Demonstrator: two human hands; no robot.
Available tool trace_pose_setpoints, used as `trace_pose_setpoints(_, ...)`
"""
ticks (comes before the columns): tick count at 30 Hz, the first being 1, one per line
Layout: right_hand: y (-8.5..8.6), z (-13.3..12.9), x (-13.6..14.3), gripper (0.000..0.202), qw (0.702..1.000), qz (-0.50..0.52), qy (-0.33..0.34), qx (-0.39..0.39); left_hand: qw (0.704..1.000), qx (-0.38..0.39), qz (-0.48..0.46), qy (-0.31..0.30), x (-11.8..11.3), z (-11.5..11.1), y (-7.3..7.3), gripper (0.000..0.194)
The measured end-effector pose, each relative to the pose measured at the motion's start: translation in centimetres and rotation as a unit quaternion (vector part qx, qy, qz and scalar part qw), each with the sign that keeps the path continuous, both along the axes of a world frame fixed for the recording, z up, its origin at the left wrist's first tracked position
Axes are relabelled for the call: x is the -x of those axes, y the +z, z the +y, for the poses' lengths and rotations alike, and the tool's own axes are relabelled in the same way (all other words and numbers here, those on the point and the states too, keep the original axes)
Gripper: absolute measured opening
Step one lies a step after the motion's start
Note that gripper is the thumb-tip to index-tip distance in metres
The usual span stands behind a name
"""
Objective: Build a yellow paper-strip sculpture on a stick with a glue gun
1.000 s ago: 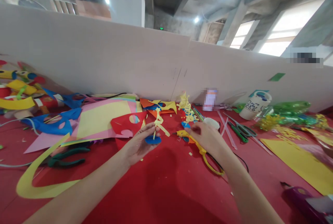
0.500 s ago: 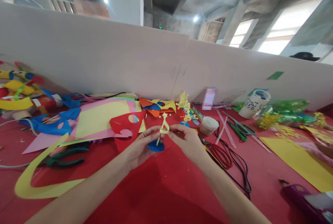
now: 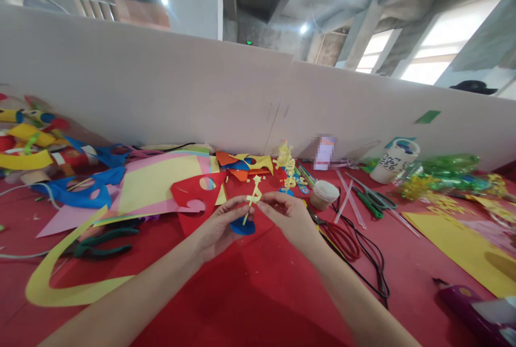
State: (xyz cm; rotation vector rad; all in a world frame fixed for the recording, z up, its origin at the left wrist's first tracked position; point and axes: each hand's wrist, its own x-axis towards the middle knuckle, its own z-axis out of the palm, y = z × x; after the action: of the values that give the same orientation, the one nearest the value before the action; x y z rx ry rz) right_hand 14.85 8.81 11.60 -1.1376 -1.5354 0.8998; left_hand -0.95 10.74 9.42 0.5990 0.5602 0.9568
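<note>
In the middle, a thin yellow paper stem (image 3: 257, 183) rises at a tilt above a round blue base (image 3: 244, 228). The thumb and fingers of my left hand (image 3: 220, 226) are closed on the stem, just over the base. A narrow yellow paper strip (image 3: 253, 198) crosses the stem near its upper part. My right hand (image 3: 292, 221) pinches the strip's right end between thumb and forefinger. Behind my hands stands a yellow curled-paper figure (image 3: 286, 164). A red sheet with cut-out holes (image 3: 191, 196) lies beyond my left hand.
Yellow and pink sheets (image 3: 149, 180), dark green pliers (image 3: 107, 243) and a curved yellow strip (image 3: 44, 277) lie left. To the right are a paper cup (image 3: 324, 194), red-handled scissors (image 3: 342, 239), black cable (image 3: 379, 266), a yellow sheet (image 3: 455, 245) and a purple glue gun (image 3: 463, 304).
The yellow strip's raised loop has been drawn down and now lies flatter across the stem. Both hands stay in nearly the same place.
</note>
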Motion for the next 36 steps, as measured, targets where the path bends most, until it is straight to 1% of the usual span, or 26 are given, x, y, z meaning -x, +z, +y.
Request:
trace_pose_setpoints(4,-0.2,0.1,0.1,0.013,1.000,0.017,0.005,0.004,1.000,0.000,0.007,0.002,0.0,0.1,0.0,0.017)
trace_pose_setpoints(8,-0.8,0.3,0.7,0.014,0.998,0.067,0.019,0.009,0.999,-0.016,0.025,0.020,-0.1,0.1,-0.2,0.020)
trace_pose_setpoints(10,-1.3,0.4,1.1,0.015,0.995,0.094,0.005,0.014,0.998,-0.025,0.040,0.037,-0.3,0.1,-0.5,0.021)
trace_pose_setpoints(13,-2.0,0.6,1.6,0.017,0.992,0.114,-0.035,0.029,0.996,-0.041,0.056,0.058,-0.5,0.1,-1.0,0.022)
trace_pose_setpoints(18,-3.2,0.9,2.0,0.017,0.990,0.123,-0.065,0.037,0.987,-0.095,0.099,0.079,-0.4,0.3,-1.7,0.024)
trace_pose_setpoints(22,-4.1,1.3,2.3,0.018,0.987,0.136,-0.078,0.045,0.963,-0.169,0.183,0.103,-0.1,0.7,-1.8,0.021)
trace_pose_setpoints(25,-4.0,1.6,1.7,0.022,0.993,0.098,-0.046,0.054,0.947,-0.194,0.232,0.109,0.2,1.2,-2.1,0.018)
trace_pose_setpoints(28,-3.4,1.8,-0.2,0.035,0.995,0.051,-0.003,0.088,0.952,-0.176,0.220,0.119,0.7,1.9,-2.5,0.021)
trace_pose_setpoints(30,-3.0,1.8,-1.8,0.036,0.987,0.049,0.052,0.145,0.959,-0.157,0.195,0.129,1.0,2.3,-2.8,0.023)
trace_pose_setpoints(32,-3.0,1.6,-2.9,0.030,0.973,0.041,0.125,0.191,0.965,-0.141,0.175,0.132,1.2,2.5,-3.0,0.023)
trace_pose_setpoints(34,-3.1,1.5,-3.3,0.024,0.966,0.003,0.176,0.188,0.970,-0.126,0.161,0.131,1.2,2.6,-3.0,0.024)
trace_pose_setpoints(35,-3.1,1.4,-3.2,0.021,0.968,-0.024,0.183,0.168,0.972,-0.120,0.154,0.130,1.1,2.6,-3.0,0.024)
trace_pose_setpoints(36,-3.2,1.4,-3.0,0.019,0.974,-0.046,0.175,0.138,0.974,-0.115,0.148,0.128,1.1,2.5,-3.0,0.025)
